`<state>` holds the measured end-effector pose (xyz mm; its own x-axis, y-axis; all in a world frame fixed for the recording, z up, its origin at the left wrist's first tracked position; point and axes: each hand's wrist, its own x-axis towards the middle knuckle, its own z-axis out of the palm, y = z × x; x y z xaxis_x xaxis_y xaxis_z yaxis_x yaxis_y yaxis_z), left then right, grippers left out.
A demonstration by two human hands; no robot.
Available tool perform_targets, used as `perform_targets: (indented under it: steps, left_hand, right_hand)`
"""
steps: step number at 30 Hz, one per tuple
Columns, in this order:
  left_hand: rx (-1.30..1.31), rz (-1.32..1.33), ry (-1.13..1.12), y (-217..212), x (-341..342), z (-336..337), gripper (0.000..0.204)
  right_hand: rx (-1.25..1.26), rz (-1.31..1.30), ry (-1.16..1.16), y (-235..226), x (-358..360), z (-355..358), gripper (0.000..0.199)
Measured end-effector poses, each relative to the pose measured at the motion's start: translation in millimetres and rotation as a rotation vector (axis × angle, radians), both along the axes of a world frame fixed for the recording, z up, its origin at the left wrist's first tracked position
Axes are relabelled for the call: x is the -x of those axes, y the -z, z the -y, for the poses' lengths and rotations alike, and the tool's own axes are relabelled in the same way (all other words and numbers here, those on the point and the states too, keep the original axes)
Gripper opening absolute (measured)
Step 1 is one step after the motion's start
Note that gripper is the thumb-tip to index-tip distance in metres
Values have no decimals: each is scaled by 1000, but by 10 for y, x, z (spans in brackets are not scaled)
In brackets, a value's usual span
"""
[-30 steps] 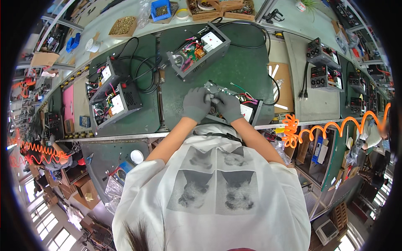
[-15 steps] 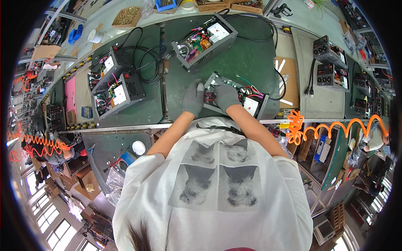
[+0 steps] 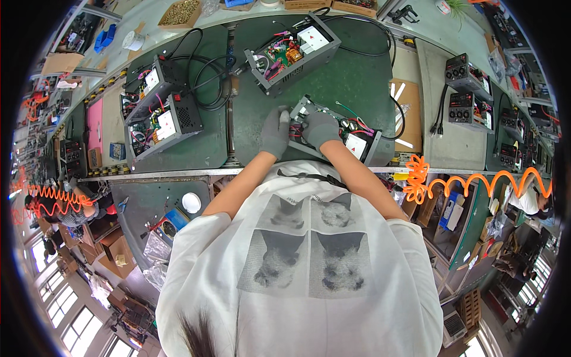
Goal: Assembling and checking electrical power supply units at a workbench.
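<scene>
In front of me lies an uncovered grey power supply unit (image 3: 370, 140), with a circuit board, coloured wires and a white panel inside. My left hand (image 3: 275, 132), in a grey glove, grips its left end with the fingers held together. My right hand (image 3: 321, 128), also gloved, reaches into the open casing near that same end. Its fingers are curled down among the wires, and what they pinch is hidden beneath the hand. A green wire (image 3: 352, 109) sticks up beyond the casing, to the right of my right hand.
Another uncovered unit (image 3: 292, 55) stands farther back on the green work surface (image 3: 250, 35). Two more units (image 3: 163, 122) with coiled black cables (image 3: 208, 89) are at left. Finished-looking black units (image 3: 470, 110) stand at right. An orange coiled hose (image 3: 470, 184) hangs along the right front edge.
Both hands stay at the left end of the unit, the right one still curled inside the casing. The whole view has shifted slightly; nothing has visibly been taken or let go.
</scene>
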<state>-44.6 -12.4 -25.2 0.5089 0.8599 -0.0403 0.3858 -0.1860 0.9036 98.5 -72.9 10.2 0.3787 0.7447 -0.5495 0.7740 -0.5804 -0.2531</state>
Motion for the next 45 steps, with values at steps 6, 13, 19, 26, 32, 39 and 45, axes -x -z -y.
perform_targets:
  steps: [6, 13, 19, 26, 32, 39, 45]
  left_hand:
    - [18, -5, 1, -3, -16, 5, 44]
    - [45, 11, -7, 83, -17, -3, 42]
    - [-9, -46, 11, 113, -16, -23, 42]
    - [-53, -72, 37, 19, 2, 2, 41]
    - [-121, -129, 61, 10, 4, -17, 39]
    - [-39, -96, 28, -79, 15, -3, 37]
    - [-207, 27, -18, -115, 168, -46, 35]
  right_hand:
    - [26, -27, -25, -24, -36, -23, 30]
    - [-19, 15, -76, 58, -8, 32, 24]
    - [-60, 56, -57, 212, 21, -18, 22]
    - [-53, 122, -47, 121, 72, 30, 20]
    - [-123, 133, -102, 93, 23, 23, 22]
    - [-431, 150, 205, -175, -12, 194, 25]
    - [-559, 326, -190, -204, -292, 194, 21]
